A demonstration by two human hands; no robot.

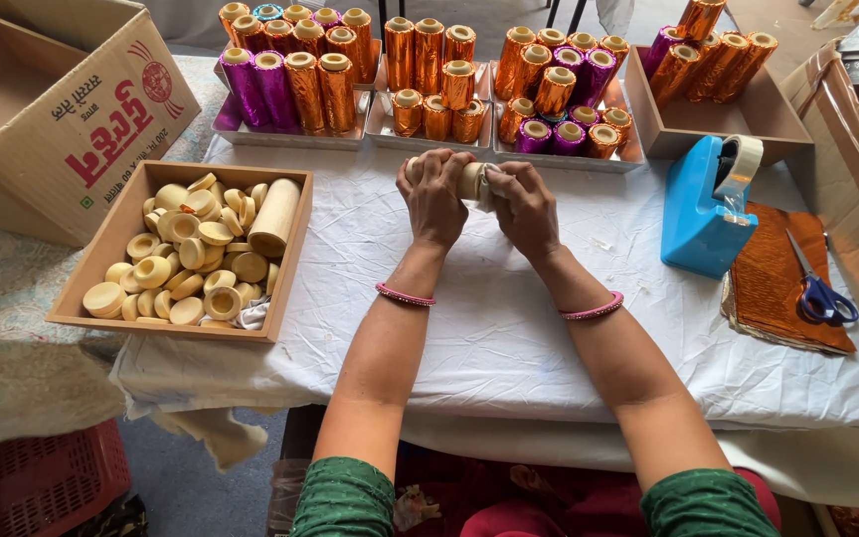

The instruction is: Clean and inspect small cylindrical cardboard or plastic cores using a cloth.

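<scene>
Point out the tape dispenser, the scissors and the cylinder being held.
Tape dispenser (700, 214), head view, blue body.
Scissors (827, 298), head view, blue handles.
Cylinder (471, 181), head view, bare middle between both hands.

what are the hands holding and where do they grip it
Both hands hold one pale cylinder lying sideways: left hand around its left end, right hand around its right end.

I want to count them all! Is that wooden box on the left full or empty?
Nearly full. The wooden box holds a heap of small pale round discs and one long pale cylinder, piled close to its rim.
</scene>
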